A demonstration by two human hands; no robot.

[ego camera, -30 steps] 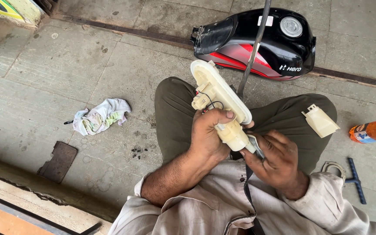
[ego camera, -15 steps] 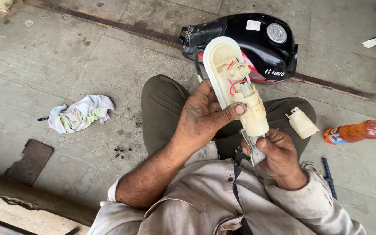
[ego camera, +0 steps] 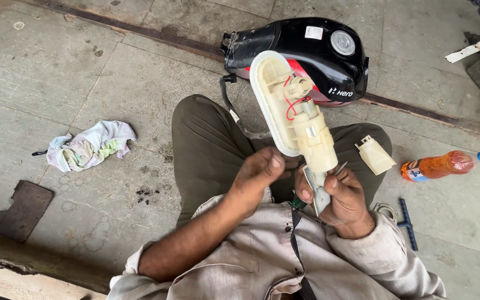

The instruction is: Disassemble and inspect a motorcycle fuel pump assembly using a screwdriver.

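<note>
Fuel pump assembly (ego camera: 298,119), cream plastic with red wires looped near its top, stands upright over the person's lap, its oval flange uppermost. The right hand (ego camera: 344,197) is closed around the lower end of it, along with a thin metal tool that pokes out beside the fingers (what kind of tool, I cannot tell). The left hand (ego camera: 259,173) sits just beside the pump's base with fingers curled loosely, gripping nothing visible. Behind the pump lies a black and red motorcycle fuel tank (ego camera: 306,53) on the concrete floor (ego camera: 84,72). A small cream plastic part (ego camera: 374,155) rests on the right knee, an orange bottle (ego camera: 437,165) near it, and a crumpled rag (ego camera: 90,145) lies well apart to the left.
</note>
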